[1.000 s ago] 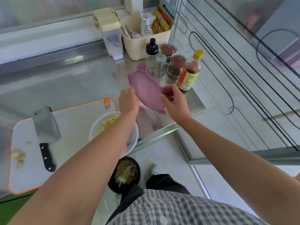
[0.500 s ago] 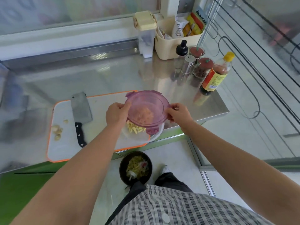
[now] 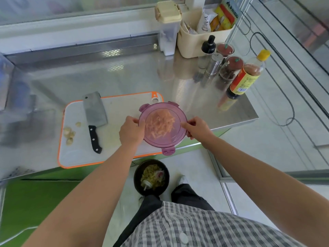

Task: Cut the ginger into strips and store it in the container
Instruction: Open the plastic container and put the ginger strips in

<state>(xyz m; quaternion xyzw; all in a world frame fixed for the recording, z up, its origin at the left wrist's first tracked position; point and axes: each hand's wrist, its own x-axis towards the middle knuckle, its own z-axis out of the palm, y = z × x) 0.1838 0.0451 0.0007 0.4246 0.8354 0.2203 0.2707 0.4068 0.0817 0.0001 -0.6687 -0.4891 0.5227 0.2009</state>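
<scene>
A round see-through purple lid (image 3: 170, 141) lies flat over the container at the right end of the white, orange-rimmed cutting board (image 3: 80, 154). Ginger strips (image 3: 160, 124) show through the lid; the container itself is hidden beneath it. My left hand (image 3: 130, 131) grips the lid's left rim and my right hand (image 3: 195, 128) pinches its right rim. A cleaver (image 3: 95, 113) with a black handle rests on the board to the left. Several ginger offcuts (image 3: 70, 134) lie near the board's left edge.
A sauce bottle (image 3: 243, 81), spice jars (image 3: 229, 68), a shaker (image 3: 213, 64), a cream basket (image 3: 204, 38) and a lidded box (image 3: 168, 27) stand at the back right of the steel counter (image 3: 115, 77). A black bin (image 3: 151, 177) of scraps sits on the floor below.
I brought the lid from mid-air near the jars down over the container; it went from tilted, with ginger showing at the front, to lying flat over it.
</scene>
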